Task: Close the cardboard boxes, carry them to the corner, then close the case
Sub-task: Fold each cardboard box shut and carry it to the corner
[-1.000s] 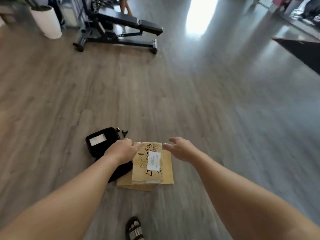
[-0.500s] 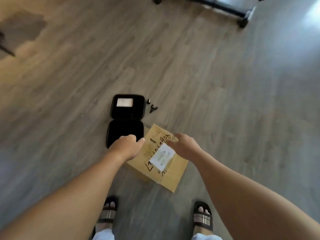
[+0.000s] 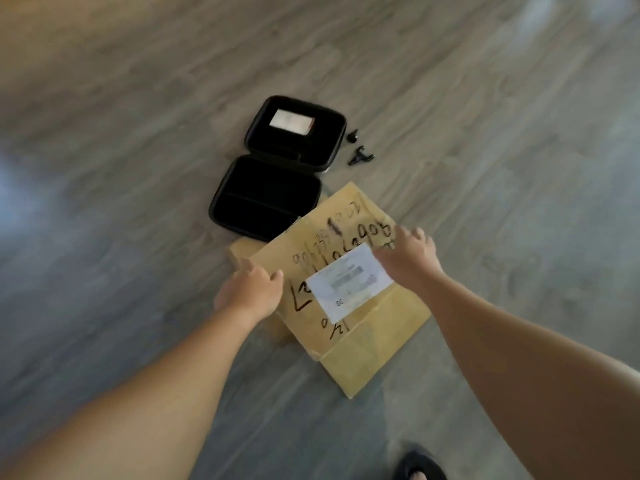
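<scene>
A tan cardboard box (image 3: 349,213) with black handwriting and a white label (image 3: 349,285) lies on the wood floor, on top of a wider cardboard box (image 3: 377,348). My left hand (image 3: 247,289) curls around the top box's left edge, thumb on its top. With fingers spread, my right hand (image 3: 407,254) rests on the box's right side by the label. Just behind the boxes, a black zip case (image 3: 266,199) lies wide open. Its lid (image 3: 294,128) holds a pale card.
Two small black parts (image 3: 360,154) lie on the floor right of the case lid. My sandalled foot (image 3: 419,467) shows at the bottom edge. Grey-brown wood floor (image 3: 138,168) surrounds everything.
The view has dropped and closed in on the boxes. Both hands have come down from hovering onto the top box, the left to its left edge, the right onto its right side.
</scene>
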Demonstrator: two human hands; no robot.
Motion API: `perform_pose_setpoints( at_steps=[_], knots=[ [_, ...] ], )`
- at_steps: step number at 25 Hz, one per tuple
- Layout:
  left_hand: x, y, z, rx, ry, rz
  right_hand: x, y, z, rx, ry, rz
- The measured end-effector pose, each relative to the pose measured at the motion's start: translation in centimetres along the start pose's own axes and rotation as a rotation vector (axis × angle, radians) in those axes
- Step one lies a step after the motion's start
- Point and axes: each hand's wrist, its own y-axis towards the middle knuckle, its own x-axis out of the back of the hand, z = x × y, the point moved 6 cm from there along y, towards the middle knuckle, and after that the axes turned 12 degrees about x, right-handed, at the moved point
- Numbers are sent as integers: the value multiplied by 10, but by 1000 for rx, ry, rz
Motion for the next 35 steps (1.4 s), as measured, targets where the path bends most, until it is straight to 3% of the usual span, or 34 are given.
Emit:
perform_pose_setpoints(
  at_steps=[6, 9, 20, 25, 29, 35],
  knots=[
    [-49, 40, 22, -52, -304, -86, -52, 58, -2, -16, -156, -144],
    [-39, 56, 45, 84, -410, -155, -72, 53, 23, 78, -210, -162],
    [30, 19, 276, 481, -635, -447, -160, -21, 221, 620, -76, -192],
    [75, 10, 309, 346, -845, -696, -153, -32, 270, 660, 112, -259],
    [94, 5, 325, 297, -890, -946, -168, -39, 270, 648, 312, -174],
    [79, 7, 338, 277, -943, -934, -164, -49, 279, 692, 366, -67]
  ],
)
